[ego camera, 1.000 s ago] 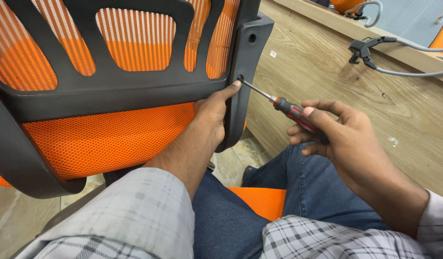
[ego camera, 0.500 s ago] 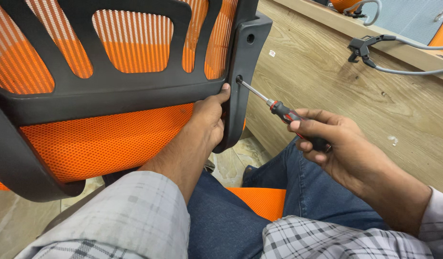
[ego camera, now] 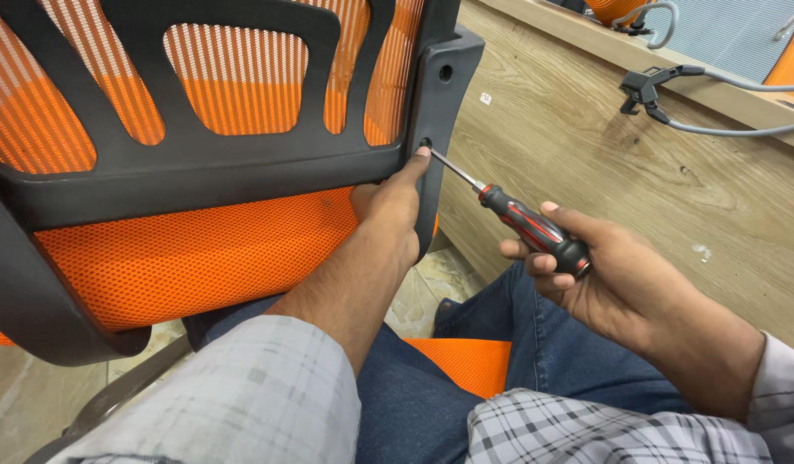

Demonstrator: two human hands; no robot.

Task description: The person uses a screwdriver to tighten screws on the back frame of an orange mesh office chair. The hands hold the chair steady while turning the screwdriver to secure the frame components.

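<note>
Red-and-black-handled screwdriver with thin steel shaft (ego camera: pixel 524 225): tip set in a round screw hole (ego camera: pixel 425 143) of the black plastic chair-back frame (ego camera: pixel 242 167), handle clenched in the right hand (ego camera: pixel 616 279). Left hand (ego camera: pixel 393 210) just left of the shaft, forefinger tip at the hole, other fingers curled, grasping nothing visible. Orange mesh chair back (ego camera: pixel 191 258) lies left of both hands. Wooden desk panel (ego camera: pixel 603 163) stands above the right hand, with grey cables (ego camera: pixel 723 82) beyond it.
</note>
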